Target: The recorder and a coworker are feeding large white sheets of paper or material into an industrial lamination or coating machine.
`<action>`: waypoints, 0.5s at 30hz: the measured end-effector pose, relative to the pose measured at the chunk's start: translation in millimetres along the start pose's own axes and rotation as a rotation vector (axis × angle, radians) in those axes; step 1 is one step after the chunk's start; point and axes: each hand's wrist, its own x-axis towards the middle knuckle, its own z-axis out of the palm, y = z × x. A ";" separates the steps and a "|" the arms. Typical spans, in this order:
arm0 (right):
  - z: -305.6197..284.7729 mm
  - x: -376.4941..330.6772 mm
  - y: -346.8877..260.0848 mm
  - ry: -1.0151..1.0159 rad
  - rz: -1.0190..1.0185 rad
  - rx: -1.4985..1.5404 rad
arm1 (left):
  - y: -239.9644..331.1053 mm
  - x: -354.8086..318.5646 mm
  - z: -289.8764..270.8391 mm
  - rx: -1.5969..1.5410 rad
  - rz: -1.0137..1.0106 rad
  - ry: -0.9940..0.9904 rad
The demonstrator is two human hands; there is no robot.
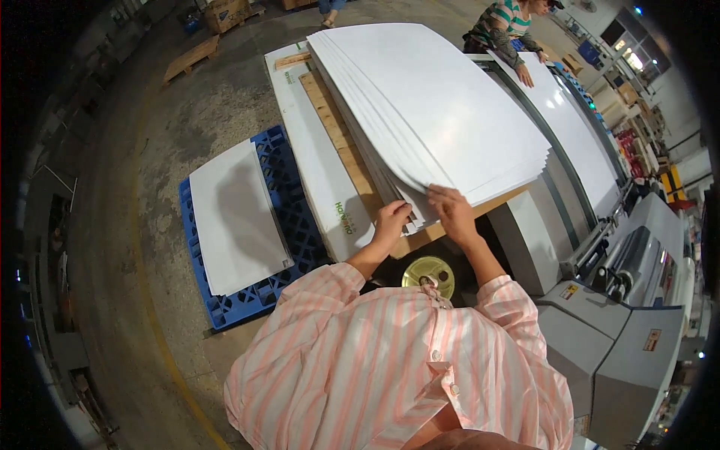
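Note:
A tall stack of large white sheets (450, 105) lies in front of me, its layers slightly fanned along the left edge. At its near corner, my left hand (391, 223) is closed in a pinch on the edges of the lower sheets. My right hand (453, 213) is just to the right, its fingers bent over the near edge of the upper sheets, which curl up a little there. The right thumb is mostly hidden. Under the stack are a wooden plank (341, 139) and a white printed board (300, 142).
On the left, a blue plastic pallet (281, 172) bears a smaller pile of white sheets (236, 217). A round yellow-green lid or reel (429, 276) is below my hands. A large grey machine (600, 330) stands at right. Beyond it, a co-worker (510, 30) handles another white sheet (555, 112).

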 end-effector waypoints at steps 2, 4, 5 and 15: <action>11.7 -10.1 7.8 -0.158 0.048 -0.125 | 3.3 -3.3 3.3 -0.187 -0.035 0.005; 12.8 -13.5 6.8 -0.138 -0.023 -0.289 | 6.3 -2.1 6.7 -0.379 -0.066 0.006; 11.2 -13.8 8.5 -0.097 -0.068 -0.362 | 7.7 -0.5 8.5 -0.396 -0.061 -0.001; -4.9 -0.3 -15.7 -0.101 -0.108 -0.436 | 5.4 7.6 6.3 -0.289 -0.043 0.019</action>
